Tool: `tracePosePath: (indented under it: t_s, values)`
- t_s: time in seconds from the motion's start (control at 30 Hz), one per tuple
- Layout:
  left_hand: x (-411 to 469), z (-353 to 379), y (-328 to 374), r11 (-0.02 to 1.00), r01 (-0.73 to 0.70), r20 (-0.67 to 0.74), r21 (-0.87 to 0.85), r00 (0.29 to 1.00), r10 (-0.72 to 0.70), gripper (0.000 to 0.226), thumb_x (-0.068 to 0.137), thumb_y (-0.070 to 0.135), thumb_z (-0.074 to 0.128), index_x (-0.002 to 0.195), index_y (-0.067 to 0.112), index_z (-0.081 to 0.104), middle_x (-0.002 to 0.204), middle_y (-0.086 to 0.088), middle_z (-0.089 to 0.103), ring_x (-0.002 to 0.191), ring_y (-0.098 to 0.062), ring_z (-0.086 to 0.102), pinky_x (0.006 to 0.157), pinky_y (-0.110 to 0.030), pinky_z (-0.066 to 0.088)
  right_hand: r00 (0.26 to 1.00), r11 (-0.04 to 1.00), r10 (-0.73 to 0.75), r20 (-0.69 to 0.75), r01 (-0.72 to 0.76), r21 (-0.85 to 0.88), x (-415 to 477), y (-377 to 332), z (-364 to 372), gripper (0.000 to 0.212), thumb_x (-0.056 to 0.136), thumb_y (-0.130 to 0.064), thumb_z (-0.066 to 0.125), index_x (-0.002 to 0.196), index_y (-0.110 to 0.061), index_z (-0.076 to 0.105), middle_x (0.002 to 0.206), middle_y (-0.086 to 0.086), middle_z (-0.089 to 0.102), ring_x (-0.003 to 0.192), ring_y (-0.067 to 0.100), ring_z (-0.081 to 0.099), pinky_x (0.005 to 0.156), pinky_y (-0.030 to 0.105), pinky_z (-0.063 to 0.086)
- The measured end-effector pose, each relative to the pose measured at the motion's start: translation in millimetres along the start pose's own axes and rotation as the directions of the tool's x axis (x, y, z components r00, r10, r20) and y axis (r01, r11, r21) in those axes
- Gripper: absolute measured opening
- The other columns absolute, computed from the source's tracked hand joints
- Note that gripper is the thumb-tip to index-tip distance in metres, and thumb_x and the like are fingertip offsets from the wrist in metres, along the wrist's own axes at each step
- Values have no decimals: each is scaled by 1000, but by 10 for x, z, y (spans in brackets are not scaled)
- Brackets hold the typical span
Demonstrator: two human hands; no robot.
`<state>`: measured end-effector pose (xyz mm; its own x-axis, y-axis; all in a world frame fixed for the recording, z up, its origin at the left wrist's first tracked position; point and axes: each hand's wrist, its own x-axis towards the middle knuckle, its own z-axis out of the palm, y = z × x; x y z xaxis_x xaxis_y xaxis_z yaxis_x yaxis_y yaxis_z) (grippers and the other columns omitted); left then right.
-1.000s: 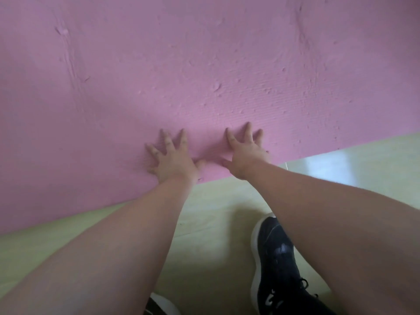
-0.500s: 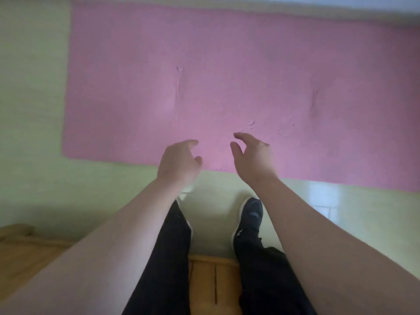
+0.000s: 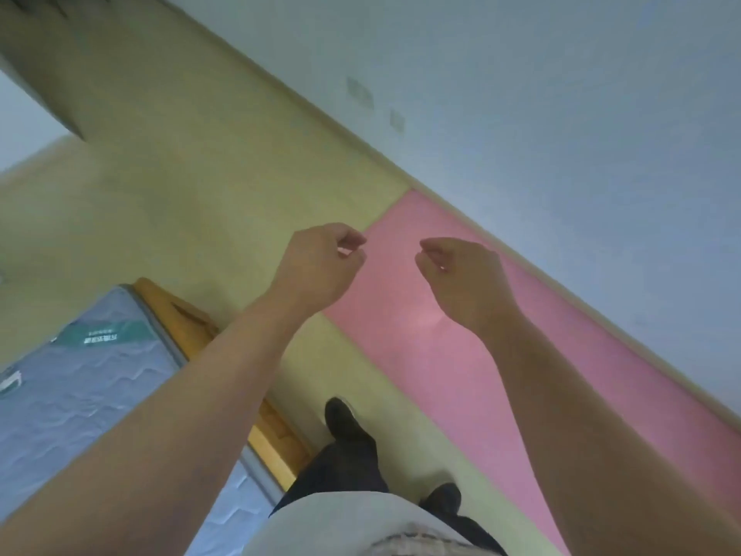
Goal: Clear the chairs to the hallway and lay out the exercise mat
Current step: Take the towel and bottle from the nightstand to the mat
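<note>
The left hand (image 3: 320, 266) hangs in mid-air near the middle of the view, fingers curled loosely inward toward the thumb with a small gap between them and nothing held. The right hand (image 3: 461, 274) sits just beside it toward 3 o'clock, curled the same way and equally empty. The two are apart from each other and touch nothing; both forearms run down to the lower corners of the view.

Beyond the hands lies the exercise mat (image 3: 501, 375) — a pink strip flat on the pale floor (image 3: 180, 218), stretching from just past the hands at about 1 o'clock down toward 4 o'clock, its long far edge close along the skirting of the grey-blue wall (image 3: 561, 114). Its near short end shows at about 12 o'clock from the left hand. It looks fully unrolled, so the laying-out part of the task seems done. No chairs are in view, and whether they are cleared cannot be told from here.

The mat looks like thin, soft foam: light, floppy, likely to drag and buckle if pushed from the middle. If it needs shifting, I would take it at a corner or short end and pull, not shove.

Toward 8 o'clock a blue-grey mattress (image 3: 80, 387) rests on a wooden bed frame (image 3: 192, 323); the person's dark shoes (image 3: 341, 419) stand on the floor between bed and mat, at 6 o'clock.
</note>
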<state>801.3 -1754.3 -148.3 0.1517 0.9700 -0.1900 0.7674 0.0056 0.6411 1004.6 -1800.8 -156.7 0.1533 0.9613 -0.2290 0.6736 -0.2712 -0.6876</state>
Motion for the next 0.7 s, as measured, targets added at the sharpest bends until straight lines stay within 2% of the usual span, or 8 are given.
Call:
tracePosePath:
  t_s: [0.1,0.17,0.27,0.4,0.57,0.6,0.63,0.7]
  values:
    - [28,-818,-203,999,4,-133,-34,991,-9,19,94,29,66,110,26,74,105,15,73,85,-4,69,73,-8,41,992,991,-125,7,125,-36,192,-882,7,34,99,-35,60,130,-24,68,126,-9,71,116,5,64,100,14,37]
    - [32,-1295,-367,999,0,-213,-51,977,-11,18,94,30,66,109,26,74,104,16,72,85,-2,69,72,-7,42,977,975,-214,28,215,-54,321,-1427,75,34,99,-34,60,131,-22,68,127,-7,70,116,7,64,108,22,40]
    - [39,-1724,-550,998,3,-294,-59,956,-21,18,95,32,65,110,27,74,102,18,71,86,-1,68,79,-19,48,955,955,-292,42,294,-38,450,-1940,182,36,99,-34,60,132,-20,67,128,-5,69,119,8,63,108,29,45]
    - [69,-2315,-807,995,58,-451,-86,888,-91,19,95,30,65,112,26,74,103,16,72,85,-5,68,84,-23,51,912,913,-407,55,407,13,720,-2718,412,37,99,-33,61,132,-18,66,129,-5,69,118,6,63,107,26,44]
    - [222,-2841,-1063,988,136,-536,-70,831,-153,22,96,30,64,115,25,73,109,14,73,86,-5,68,87,-24,51,846,849,-527,81,528,2,1105,-3486,739,38,99,-33,60,133,-18,66,130,-4,69,120,8,63,107,30,46]
    - [240,-2867,-1075,988,141,-543,-63,826,-152,22,96,31,63,115,25,73,110,14,73,86,-5,68,86,-22,50,844,846,-531,77,533,0,1106,-3513,758,38,99,-33,60,133,-18,66,130,-4,69,119,7,63,106,27,46]
    - [332,-3057,-1211,982,165,-586,-92,788,-187,23,96,31,63,115,25,73,110,14,73,85,-4,67,84,-20,48,817,821,-567,104,570,-6,1287,-3783,903,37,99,-34,61,133,-19,67,129,-5,69,119,6,63,103,23,45]
    - [418,-3165,-1255,981,176,-590,-88,784,-193,23,96,32,63,116,26,73,111,14,73,84,-3,67,81,-19,46,808,810,-582,95,586,-20,1407,-3899,959,37,99,-35,61,132,-21,67,128,-6,70,118,5,64,96,16,41]
